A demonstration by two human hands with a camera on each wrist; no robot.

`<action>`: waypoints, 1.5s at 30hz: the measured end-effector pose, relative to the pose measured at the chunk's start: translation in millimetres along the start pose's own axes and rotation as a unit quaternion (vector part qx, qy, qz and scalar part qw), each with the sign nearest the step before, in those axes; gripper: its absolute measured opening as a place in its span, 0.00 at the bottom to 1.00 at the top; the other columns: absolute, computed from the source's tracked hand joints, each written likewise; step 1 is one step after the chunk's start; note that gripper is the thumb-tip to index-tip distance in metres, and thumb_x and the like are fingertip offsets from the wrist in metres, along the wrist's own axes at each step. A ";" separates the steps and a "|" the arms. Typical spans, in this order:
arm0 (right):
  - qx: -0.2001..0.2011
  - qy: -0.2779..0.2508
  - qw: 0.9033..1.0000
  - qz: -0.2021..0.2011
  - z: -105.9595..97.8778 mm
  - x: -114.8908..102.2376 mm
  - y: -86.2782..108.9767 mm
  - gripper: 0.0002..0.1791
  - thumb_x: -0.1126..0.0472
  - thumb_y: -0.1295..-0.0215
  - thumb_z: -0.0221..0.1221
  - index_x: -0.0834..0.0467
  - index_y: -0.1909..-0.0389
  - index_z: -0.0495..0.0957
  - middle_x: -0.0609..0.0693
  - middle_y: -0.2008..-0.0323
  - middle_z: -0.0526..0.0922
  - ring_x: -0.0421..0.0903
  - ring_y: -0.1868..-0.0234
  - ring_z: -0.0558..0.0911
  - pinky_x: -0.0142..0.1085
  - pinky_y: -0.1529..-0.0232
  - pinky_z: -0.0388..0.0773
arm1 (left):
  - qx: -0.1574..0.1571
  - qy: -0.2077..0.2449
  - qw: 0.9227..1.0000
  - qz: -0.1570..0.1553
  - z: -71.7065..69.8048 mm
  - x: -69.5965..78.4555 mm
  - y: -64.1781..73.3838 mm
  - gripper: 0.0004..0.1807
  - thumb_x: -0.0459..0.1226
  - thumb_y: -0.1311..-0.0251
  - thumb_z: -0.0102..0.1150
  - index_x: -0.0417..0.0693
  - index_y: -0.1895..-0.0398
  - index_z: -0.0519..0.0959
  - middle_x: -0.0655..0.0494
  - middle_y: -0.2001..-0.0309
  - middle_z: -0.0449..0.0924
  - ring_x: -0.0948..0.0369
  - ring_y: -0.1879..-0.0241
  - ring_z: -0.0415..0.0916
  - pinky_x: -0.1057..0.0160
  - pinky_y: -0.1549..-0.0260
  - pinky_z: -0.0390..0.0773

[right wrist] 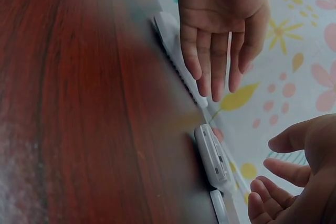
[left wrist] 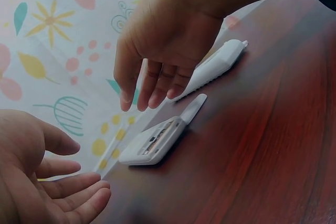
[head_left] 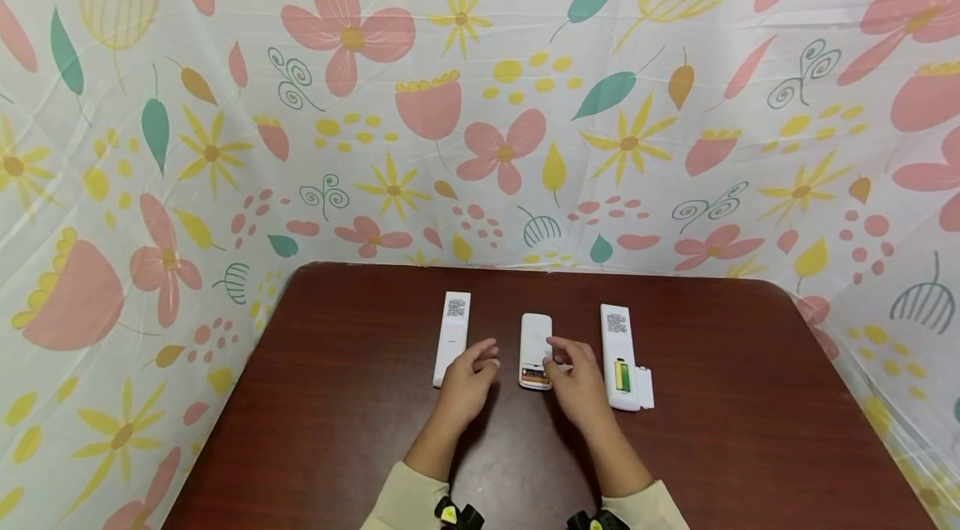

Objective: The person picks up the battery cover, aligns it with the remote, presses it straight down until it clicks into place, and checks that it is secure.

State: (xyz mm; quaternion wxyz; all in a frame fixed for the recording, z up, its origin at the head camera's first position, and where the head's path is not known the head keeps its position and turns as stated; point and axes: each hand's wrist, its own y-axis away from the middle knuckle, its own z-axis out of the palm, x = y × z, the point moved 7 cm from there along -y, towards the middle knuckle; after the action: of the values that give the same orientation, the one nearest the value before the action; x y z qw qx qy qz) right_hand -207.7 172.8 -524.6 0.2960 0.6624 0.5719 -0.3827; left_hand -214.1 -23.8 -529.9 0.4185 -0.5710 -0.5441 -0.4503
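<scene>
A white remote control (head_left: 536, 337) lies back up in the middle of the table, with batteries (head_left: 536, 376) showing in its uncovered compartment. Beside it, a loose white battery cover (left wrist: 194, 107) shows in the left wrist view; the right hand hides it in the head view. My left hand (head_left: 467, 387) hovers between this remote and the left one, fingers loosely bent and holding nothing. Close to the middle remote's right edge is my right hand (head_left: 582, 384), fingers relaxed and thumb apart. Both wrist views show a gap between the hands and the remote.
A closed white remote (head_left: 452, 330) lies at the left. On the right, another remote (head_left: 617, 338) has a green battery (head_left: 622, 376) in its compartment, and a white cover (head_left: 645, 388) beside it. A flower-printed cloth (head_left: 495, 205) rises behind the brown table (head_left: 360, 430).
</scene>
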 end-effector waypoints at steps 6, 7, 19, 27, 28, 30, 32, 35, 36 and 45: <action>-0.010 0.011 1.000 0.004 -0.3 6.7 -2.0 0.21 0.63 0.33 0.61 0.60 0.39 0.78 0.59 0.42 0.75 0.53 0.46 0.79 0.36 0.50 0.75 | -0.005 -0.001 1.000 0.000 4.6 -2.3 1.1 0.23 0.33 0.33 0.57 0.38 0.36 0.76 0.41 0.43 0.83 0.51 0.46 0.83 0.59 0.48 0.83; -0.012 0.014 1.000 0.005 -0.3 7.9 -2.2 0.22 0.63 0.33 0.61 0.60 0.38 0.77 0.59 0.42 0.74 0.53 0.45 0.79 0.37 0.49 0.75 | -0.007 0.000 1.000 0.000 5.6 -3.0 1.4 0.23 0.33 0.33 0.58 0.38 0.36 0.76 0.41 0.44 0.83 0.51 0.46 0.83 0.60 0.48 0.83; -0.008 0.085 0.996 -0.017 -3.2 13.9 -0.2 0.24 0.63 0.35 0.62 0.63 0.39 0.77 0.64 0.41 0.72 0.59 0.42 0.76 0.53 0.41 0.74 | -0.015 -0.002 1.000 -0.001 15.5 -8.3 2.4 0.23 0.32 0.36 0.58 0.38 0.36 0.77 0.42 0.45 0.84 0.53 0.48 0.83 0.67 0.52 0.81; 0.004 0.131 0.991 -0.037 -5.9 14.5 2.9 0.24 0.63 0.37 0.63 0.66 0.40 0.77 0.66 0.42 0.73 0.62 0.40 0.75 0.56 0.40 0.73 | -0.018 -0.013 1.000 -0.003 19.0 -10.5 2.3 0.23 0.34 0.35 0.59 0.39 0.36 0.77 0.43 0.45 0.84 0.52 0.47 0.83 0.61 0.49 0.82; 0.004 0.136 0.990 -0.038 -6.0 14.9 3.3 0.25 0.63 0.37 0.63 0.66 0.40 0.77 0.66 0.42 0.73 0.63 0.39 0.74 0.56 0.40 0.73 | -0.020 -0.015 1.000 -0.003 19.3 -10.8 2.5 0.23 0.34 0.35 0.59 0.40 0.36 0.77 0.44 0.45 0.84 0.52 0.47 0.83 0.60 0.48 0.82; 0.004 0.145 0.989 -0.039 -6.0 16.1 3.6 0.25 0.62 0.37 0.63 0.66 0.39 0.77 0.66 0.42 0.73 0.63 0.39 0.73 0.56 0.40 0.73 | -0.021 -0.018 1.000 -0.004 20.1 -10.9 3.0 0.23 0.34 0.35 0.59 0.40 0.36 0.77 0.44 0.45 0.84 0.52 0.47 0.83 0.58 0.47 0.81; 0.007 0.151 0.988 -0.041 -6.3 17.1 3.7 0.26 0.62 0.38 0.63 0.67 0.40 0.77 0.67 0.43 0.73 0.64 0.39 0.73 0.57 0.40 0.73 | -0.023 -0.020 1.000 -0.006 20.8 -10.9 3.2 0.23 0.34 0.35 0.59 0.40 0.36 0.77 0.44 0.45 0.84 0.52 0.47 0.83 0.57 0.47 0.81; 0.013 0.161 0.986 -0.044 -6.4 17.9 3.8 0.26 0.62 0.40 0.65 0.67 0.41 0.77 0.67 0.44 0.73 0.64 0.41 0.74 0.57 0.41 0.73 | -0.025 -0.020 0.999 -0.007 22.2 -9.9 4.1 0.23 0.34 0.35 0.58 0.40 0.36 0.77 0.44 0.45 0.84 0.52 0.47 0.83 0.57 0.47 0.81; 0.014 0.165 0.985 -0.045 -6.5 17.8 4.2 0.26 0.62 0.40 0.65 0.68 0.41 0.77 0.67 0.45 0.74 0.65 0.42 0.74 0.57 0.42 0.73 | -0.026 -0.020 0.999 -0.007 22.7 -9.3 4.4 0.24 0.33 0.35 0.58 0.39 0.36 0.77 0.43 0.45 0.84 0.51 0.47 0.83 0.57 0.47 0.81; 0.010 0.180 0.983 -0.042 -5.3 18.1 3.2 0.27 0.63 0.42 0.67 0.70 0.42 0.77 0.69 0.48 0.74 0.65 0.46 0.76 0.57 0.45 0.75 | -0.038 -0.023 0.999 0.012 29.8 -10.1 3.6 0.25 0.33 0.37 0.58 0.35 0.36 0.76 0.40 0.45 0.84 0.50 0.47 0.84 0.61 0.48 0.82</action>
State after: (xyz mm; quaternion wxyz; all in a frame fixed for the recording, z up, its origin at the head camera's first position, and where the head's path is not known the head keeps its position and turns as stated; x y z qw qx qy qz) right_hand -202.7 186.3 -537.2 0.1649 0.6988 0.6393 -0.2753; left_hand -208.8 2.3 -547.0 0.3893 -0.6034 -0.5289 -0.4523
